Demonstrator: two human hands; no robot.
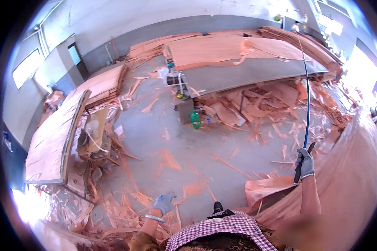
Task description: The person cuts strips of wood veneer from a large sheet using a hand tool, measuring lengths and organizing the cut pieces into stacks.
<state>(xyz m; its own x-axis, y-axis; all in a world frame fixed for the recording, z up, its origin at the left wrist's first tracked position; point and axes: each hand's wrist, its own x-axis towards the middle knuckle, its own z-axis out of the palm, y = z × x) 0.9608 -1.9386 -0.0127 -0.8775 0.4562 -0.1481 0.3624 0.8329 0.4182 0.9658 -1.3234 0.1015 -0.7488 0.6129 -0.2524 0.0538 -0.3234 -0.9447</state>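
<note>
My right hand (305, 162), in a grey glove, is closed round a long thin dark pole (308, 104) that points away over the floor. A short dark tool (298, 175) also sticks out above and below that fist; its kind is not clear. My left hand (165, 202), gloved in grey with a light band at the wrist, hangs low over the scraps with its fingers loosely apart and nothing visible in it. Close to my right arm lies a large pale pinkish wood veneer sheet (347, 180), and a curled veneer piece (266, 190) rests beside it.
Ahead stands a long table (238, 77) partly covered by a veneer sheet (213, 50). A green bottle (195, 119) is on the floor by its leg. Veneer stacks (54, 138) fill the left side. Torn strips litter the grey floor (184, 146). Another person (296, 26) is far back right.
</note>
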